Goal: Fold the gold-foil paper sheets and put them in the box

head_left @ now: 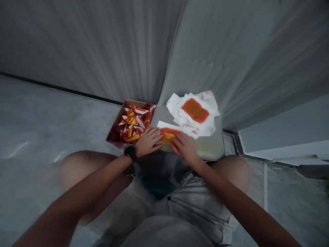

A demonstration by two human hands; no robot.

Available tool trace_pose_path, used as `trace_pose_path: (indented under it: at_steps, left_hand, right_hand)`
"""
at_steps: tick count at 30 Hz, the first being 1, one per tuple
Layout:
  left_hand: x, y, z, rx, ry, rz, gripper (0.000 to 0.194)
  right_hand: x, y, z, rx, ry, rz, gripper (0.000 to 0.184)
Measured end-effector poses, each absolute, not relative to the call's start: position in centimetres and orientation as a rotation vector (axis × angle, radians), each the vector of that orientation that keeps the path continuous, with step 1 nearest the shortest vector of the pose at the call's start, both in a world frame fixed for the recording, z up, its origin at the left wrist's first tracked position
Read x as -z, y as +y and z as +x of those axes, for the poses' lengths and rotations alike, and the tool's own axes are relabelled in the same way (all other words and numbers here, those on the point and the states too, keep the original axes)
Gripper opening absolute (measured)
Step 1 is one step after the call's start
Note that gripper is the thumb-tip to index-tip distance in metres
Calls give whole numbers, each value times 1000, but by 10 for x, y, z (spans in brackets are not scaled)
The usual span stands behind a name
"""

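My left hand (148, 142) and my right hand (185, 148) lie close together on a white paper sheet (169, 134) printed with an orange-red and gold patch, and their fingers cover part of it. A loose stack of similar white sheets (194, 111) with a larger orange-red patch sits just beyond my right hand. Left of my left hand stands a brown cardboard box (138, 103) filled with folded orange, red and white paper pieces (132, 125). The hands do not touch the box.
The sheets rest on a pale padded surface (209, 145). Grey draped fabric (77, 44) rises behind and to the right. A grey floor (38, 130) spreads to the left. My bare knees and grey shorts (195, 202) fill the lower view, and a black watch (130, 153) circles my left wrist.
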State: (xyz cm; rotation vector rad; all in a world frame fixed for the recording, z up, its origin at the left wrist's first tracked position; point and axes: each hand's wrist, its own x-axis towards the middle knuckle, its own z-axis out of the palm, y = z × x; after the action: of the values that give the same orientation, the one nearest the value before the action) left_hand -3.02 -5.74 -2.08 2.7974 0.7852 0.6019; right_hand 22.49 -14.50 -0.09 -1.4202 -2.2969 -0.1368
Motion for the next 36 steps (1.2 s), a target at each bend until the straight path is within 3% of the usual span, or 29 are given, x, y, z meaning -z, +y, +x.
trace_pose_path:
  at_steps: [4, 8, 15, 20, 29, 36]
  left_hand:
    - [15, -41, -31, -560, 758, 2780, 46]
    - [11, -30, -34, -612, 711, 2732, 33]
    - [1, -39, -29, -796, 807, 2534, 32]
    - [4, -46, -15, -868, 1032, 2643, 34]
    - [11, -56, -3, -807, 775, 2776, 42]
    - [20, -63, 5, -678, 738, 2775, 39]
  right_hand:
    - [16, -166, 227, 31, -2283, -1447, 44]
    - [25, -168, 238, -20, -2174, -1471, 37]
    - [1, -158, 240, -248, -1885, -1557, 34]
    - [5, -145, 237, -77, -1950, -1787, 35]
    - [18, -138, 233, -89, -1732, -1791, 38]
    - [15, -127, 234, 155, -1788, -1924, 31]
